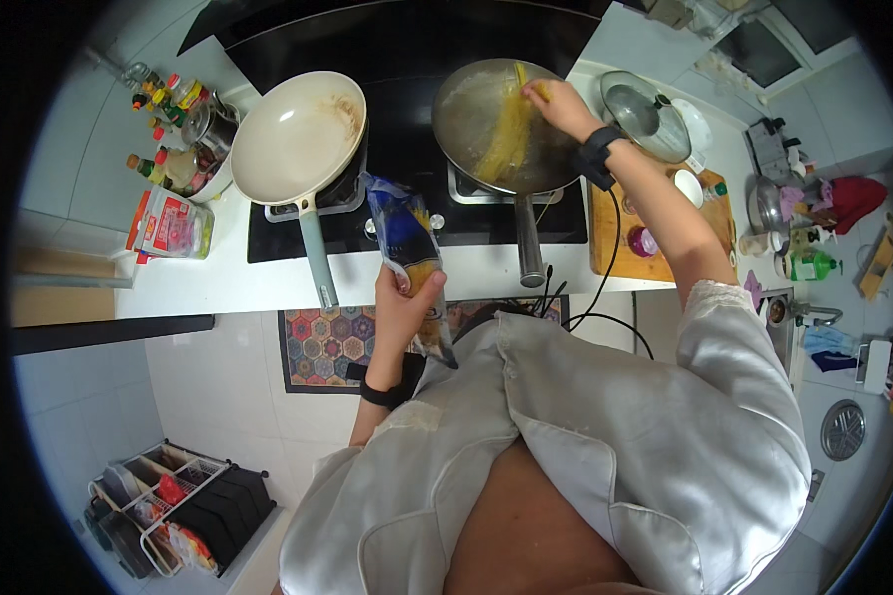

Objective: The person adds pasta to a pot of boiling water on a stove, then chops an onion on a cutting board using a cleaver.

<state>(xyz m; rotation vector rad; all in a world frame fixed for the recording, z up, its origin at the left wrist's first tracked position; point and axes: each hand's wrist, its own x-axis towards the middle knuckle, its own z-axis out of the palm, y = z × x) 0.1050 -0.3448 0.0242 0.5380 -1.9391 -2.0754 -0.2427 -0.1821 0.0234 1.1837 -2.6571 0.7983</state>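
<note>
a cream-coloured empty frying pan (pixel 298 139) sits at ten o'clock of the blue plastic spaghetti bag (pixel 410 260), which the left hand (pixel 399 309) clasps. the right hand (pixel 564 105) pinches yellow dry spaghetti strands (pixel 507 134) in the steel pan (pixel 501 124); a glass lid (pixel 645 115) lies at three o'clock on the desk (pixel 218 278).

Yellow spaghetti (pixel 506 134) leans in steel pot (pixel 466 149); blue packet (pixel 407 243) upright.

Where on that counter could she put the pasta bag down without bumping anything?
Bare white counter runs along the front edge, between the red-and-white packet and the cream pan's handle. A narrower strip lies between that handle and the steel pan's handle. The right end is crowded: cutting board, glass lid, bottles.
</note>
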